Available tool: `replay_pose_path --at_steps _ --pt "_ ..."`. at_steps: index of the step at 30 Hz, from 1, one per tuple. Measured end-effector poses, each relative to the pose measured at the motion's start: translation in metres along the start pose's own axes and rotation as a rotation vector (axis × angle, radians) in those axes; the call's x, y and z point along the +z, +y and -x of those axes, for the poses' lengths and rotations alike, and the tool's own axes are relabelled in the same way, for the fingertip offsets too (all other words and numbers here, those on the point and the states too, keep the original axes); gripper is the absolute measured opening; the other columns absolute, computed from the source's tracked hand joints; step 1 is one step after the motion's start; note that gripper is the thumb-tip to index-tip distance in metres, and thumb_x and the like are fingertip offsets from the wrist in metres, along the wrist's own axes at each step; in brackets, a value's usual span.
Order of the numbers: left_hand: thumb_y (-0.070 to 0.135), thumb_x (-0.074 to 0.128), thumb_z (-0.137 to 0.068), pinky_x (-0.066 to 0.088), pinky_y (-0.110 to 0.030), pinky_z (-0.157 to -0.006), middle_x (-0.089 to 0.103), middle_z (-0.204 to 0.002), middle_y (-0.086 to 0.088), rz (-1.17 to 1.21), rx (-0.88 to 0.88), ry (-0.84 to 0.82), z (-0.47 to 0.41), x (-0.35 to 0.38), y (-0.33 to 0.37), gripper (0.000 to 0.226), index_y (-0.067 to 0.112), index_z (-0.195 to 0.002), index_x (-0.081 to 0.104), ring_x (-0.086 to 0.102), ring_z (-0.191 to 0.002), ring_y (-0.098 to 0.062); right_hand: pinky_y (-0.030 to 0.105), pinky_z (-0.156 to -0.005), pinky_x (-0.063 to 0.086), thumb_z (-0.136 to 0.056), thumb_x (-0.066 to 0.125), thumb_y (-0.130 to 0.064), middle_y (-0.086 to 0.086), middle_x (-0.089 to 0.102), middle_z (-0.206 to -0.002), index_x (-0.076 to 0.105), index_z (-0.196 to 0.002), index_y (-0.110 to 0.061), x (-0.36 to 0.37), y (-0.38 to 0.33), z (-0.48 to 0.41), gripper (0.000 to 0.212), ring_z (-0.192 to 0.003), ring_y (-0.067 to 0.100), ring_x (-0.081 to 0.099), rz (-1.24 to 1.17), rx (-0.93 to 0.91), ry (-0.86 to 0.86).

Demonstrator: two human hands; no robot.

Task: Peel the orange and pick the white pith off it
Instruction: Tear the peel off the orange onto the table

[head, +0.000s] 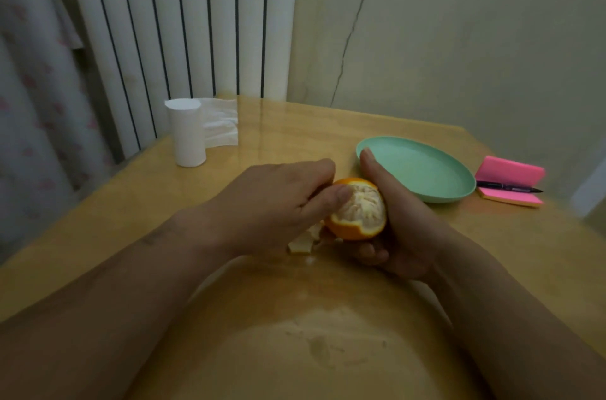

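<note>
Two bare forearms reach in from the near edge over the counter [295, 350], a glossy yellow-wood top that fills most of the view. Behind its far edge stand a white ribbed radiator [183, 16] and a cracked wall.

To the right lies a mint-green plate [426, 170], with nothing on it. A white tissue roll [187, 134] stands upright near the far left corner, its loose end trailing behind it. Right of the plate, well apart from the hands, sits a pink pad [508, 173] with a black pen [508, 187] lying across it.

The right hand [400, 226] cups the orange [359, 212] from the right and from below: its fingers curl under the fruit and its thumb lies straight up along the side, so its grip is closed round the orange. The left hand [272, 203] comes from the left, thumb tip pressed on the bared flesh and fingers bent over the far side (their tips are hidden).

The orange sits between the hands, just left of the plate. Its top is stripped, showing pale, pith-covered segments; rind rings the lower part. Peel scraps [303, 240] lie under the left hand.
</note>
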State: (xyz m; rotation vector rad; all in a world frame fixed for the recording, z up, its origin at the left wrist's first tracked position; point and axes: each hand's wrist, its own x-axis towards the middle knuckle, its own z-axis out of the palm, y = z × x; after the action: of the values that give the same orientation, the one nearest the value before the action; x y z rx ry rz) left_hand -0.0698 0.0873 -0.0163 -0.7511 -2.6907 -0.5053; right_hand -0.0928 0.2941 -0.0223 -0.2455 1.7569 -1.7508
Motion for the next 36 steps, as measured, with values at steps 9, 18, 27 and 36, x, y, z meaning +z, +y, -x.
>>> replay_pose_path --at_steps 9,18,27,36 --pt "0.047 0.027 -0.11 0.034 -0.029 -0.057 0.05 -0.07 0.01 -0.012 0.081 0.108 -0.003 0.009 -0.003 0.037 0.027 -0.093 0.052 0.05 -0.063 -0.009 0.018 -0.037 0.027 -0.091 0.045 -0.081 0.018 0.067 -0.078 0.072 -0.083 -0.014 -0.003 0.001 -0.002 0.073 -0.037 0.013 0.045 0.007 -0.009 -0.047" --pt "0.062 0.034 -0.107 0.042 -0.029 -0.061 0.062 -0.08 0.007 0.331 -0.076 -0.022 -0.002 0.008 -0.004 0.041 0.03 -0.094 0.054 0.057 -0.072 -0.01 0.023 -0.043 0.021 -0.094 0.041 -0.081 0.012 0.06 -0.072 0.071 -0.075 -0.018 -0.005 0.0 -0.001 0.073 -0.042 0.015 0.041 0.056 -0.064 0.009" --pt "0.051 0.037 -0.111 0.045 -0.03 -0.062 0.061 -0.08 0.004 0.392 0.003 0.014 0.0 0.011 -0.006 0.038 0.021 -0.099 0.056 0.058 -0.072 -0.013 0.024 -0.044 0.024 -0.09 0.049 -0.076 0.022 0.064 -0.084 0.072 -0.079 -0.017 -0.005 -0.003 0.003 0.064 -0.045 0.017 0.042 0.093 -0.126 0.064" --pt "0.043 0.028 -0.107 0.029 -0.028 -0.054 0.045 -0.07 0.014 -0.033 0.078 0.186 -0.005 0.016 -0.002 0.029 0.024 -0.094 0.046 0.047 -0.059 -0.008 0.025 -0.042 0.026 -0.101 0.049 -0.067 0.022 0.065 -0.081 0.07 -0.079 -0.018 -0.001 -0.006 0.004 0.057 -0.047 0.019 0.04 0.128 -0.195 0.127"
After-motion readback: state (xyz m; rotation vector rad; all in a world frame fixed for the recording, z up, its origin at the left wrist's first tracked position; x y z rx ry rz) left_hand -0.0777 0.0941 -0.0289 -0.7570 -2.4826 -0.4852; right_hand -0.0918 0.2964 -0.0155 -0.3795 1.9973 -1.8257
